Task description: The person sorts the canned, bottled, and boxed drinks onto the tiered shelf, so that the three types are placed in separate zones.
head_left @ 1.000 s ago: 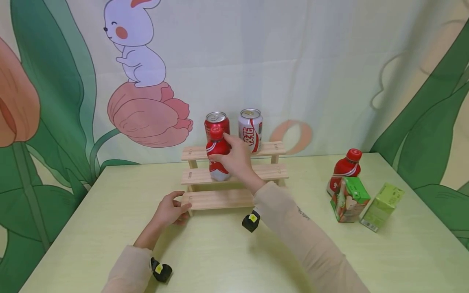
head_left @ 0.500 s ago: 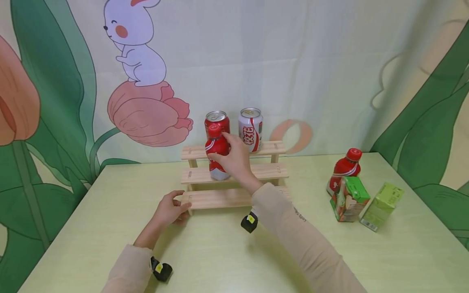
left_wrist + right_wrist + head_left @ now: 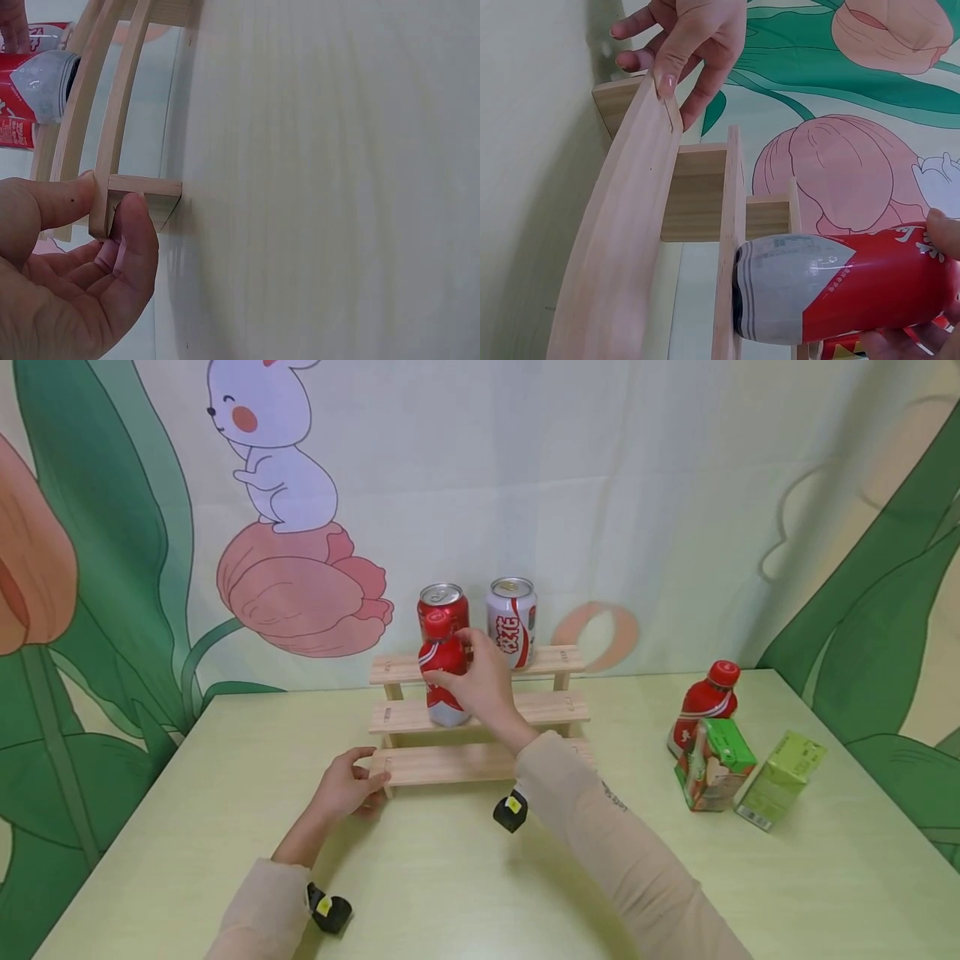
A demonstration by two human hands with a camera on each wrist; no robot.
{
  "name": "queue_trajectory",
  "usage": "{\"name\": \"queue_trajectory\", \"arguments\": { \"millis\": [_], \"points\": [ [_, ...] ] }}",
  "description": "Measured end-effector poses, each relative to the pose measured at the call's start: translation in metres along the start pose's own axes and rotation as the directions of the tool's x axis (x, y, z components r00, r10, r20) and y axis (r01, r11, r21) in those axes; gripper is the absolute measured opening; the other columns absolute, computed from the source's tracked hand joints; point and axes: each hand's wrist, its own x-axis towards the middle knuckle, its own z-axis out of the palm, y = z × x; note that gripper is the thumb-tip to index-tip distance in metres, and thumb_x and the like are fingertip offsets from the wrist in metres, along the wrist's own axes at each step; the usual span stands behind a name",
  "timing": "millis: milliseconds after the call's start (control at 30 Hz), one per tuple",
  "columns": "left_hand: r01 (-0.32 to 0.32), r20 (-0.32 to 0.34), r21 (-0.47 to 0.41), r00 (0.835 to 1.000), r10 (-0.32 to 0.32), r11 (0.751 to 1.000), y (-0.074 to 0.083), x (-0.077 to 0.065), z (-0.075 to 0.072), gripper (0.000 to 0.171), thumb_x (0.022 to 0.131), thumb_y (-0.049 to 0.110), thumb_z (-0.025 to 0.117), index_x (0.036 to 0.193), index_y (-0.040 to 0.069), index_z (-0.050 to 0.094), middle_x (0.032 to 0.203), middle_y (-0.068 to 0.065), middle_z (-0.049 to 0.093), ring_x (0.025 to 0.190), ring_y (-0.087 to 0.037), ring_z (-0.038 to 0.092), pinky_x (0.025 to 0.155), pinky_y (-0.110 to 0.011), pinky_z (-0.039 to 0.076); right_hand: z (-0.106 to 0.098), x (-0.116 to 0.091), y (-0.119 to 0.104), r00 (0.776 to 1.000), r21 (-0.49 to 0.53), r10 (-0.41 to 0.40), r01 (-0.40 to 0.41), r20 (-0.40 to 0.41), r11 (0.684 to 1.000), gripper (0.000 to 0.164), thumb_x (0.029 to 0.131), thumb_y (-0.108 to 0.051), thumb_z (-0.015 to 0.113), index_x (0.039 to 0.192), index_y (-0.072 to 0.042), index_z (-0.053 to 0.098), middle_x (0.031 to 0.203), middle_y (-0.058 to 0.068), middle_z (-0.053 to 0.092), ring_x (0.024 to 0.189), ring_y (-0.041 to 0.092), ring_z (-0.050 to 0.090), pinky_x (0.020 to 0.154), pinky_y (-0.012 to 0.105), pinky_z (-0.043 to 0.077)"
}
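Observation:
My right hand (image 3: 483,681) grips a small red bottle (image 3: 442,664) with a red cap and a greyish-white lower part. Its base meets the middle step of a three-step wooden rack (image 3: 480,763), left of centre. Seen from the right wrist, the bottle (image 3: 840,285) has its base right at the step's surface. My left hand (image 3: 348,787) pinches the left end of the lowest step, thumb on top and fingers curled beneath, as the left wrist view shows. Behind the bottle, on the top step, stand a red can (image 3: 442,602) and a white can (image 3: 512,622) with red lettering.
On the table's right side stands another red bottle (image 3: 705,706), partly behind a green-topped drink carton (image 3: 716,766). A light green carton (image 3: 782,781) leans to its right. A printed curtain (image 3: 420,468) hangs behind the table (image 3: 442,877).
The bottle in my right hand shifts very slightly left and straightens over the middle step. My left hand keeps its hold on the rack, and the view tilts down a little.

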Motion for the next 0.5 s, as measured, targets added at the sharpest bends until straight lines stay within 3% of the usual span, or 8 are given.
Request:
{"name": "queue_trajectory", "arguments": {
  "millis": [233,500],
  "points": [
    [0.001,0.000,-0.009,1.000,-0.001,1.000,-0.0003,0.0005,-0.0002,0.056,0.088,0.009,0.060,0.136,-0.002,0.033,0.085,-0.014,0.050,0.059,-0.017,0.059,0.053,-0.034,0.053,-0.0023,0.0004,-0.0042,1.000,-0.015,0.027,-0.027,0.007,1.000,0.056,0.075,-0.019,0.076,0.122,-0.005,0.048,0.118,0.008,0.054,0.103,0.020,0.051,0.084,0.031,0.048],
    [0.004,-0.001,-0.004,1.000,-0.004,1.000,0.0000,-0.0005,0.0005,0.056,0.088,0.009,0.059,0.136,-0.002,0.032,0.087,-0.015,0.051,0.060,-0.017,0.059,0.053,-0.034,0.053,-0.0030,-0.0012,-0.0030,1.000,-0.029,0.004,-0.004,0.008,1.000,0.057,0.075,-0.020,0.076,0.122,-0.005,0.048,0.117,0.008,0.054,0.100,0.021,0.051,0.081,0.031,0.049]
  ]
}}
